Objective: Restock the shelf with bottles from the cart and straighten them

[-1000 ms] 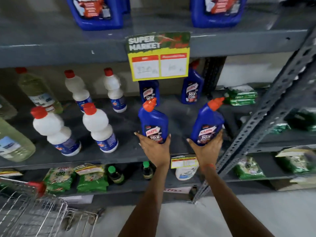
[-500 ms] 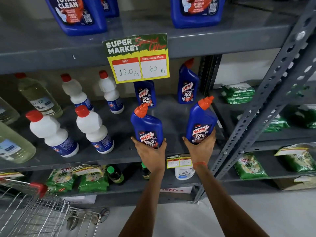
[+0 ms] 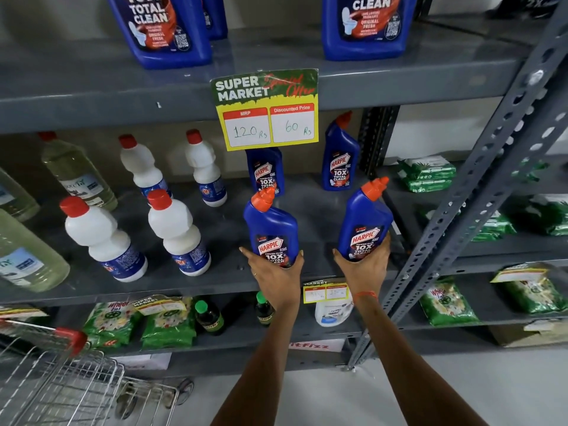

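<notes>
My left hand grips the base of a blue Harpic bottle with an orange cap, standing at the front of the grey middle shelf. My right hand holds a second blue Harpic bottle by its base, a little to the right; it leans slightly right. Two more Harpic bottles stand at the back of the same shelf, one partly behind the yellow price sign. The wire cart sits at the lower left; no bottles show in its visible part.
White bottles with red caps and clear bottles fill the shelf's left side. A perforated grey upright slants just right of my right hand. Large blue jugs stand above; green packets lie below.
Both bottles sit slightly farther in on the shelf than a second ago, with my hands still round their bases. My view has shifted a little to the left and up.
</notes>
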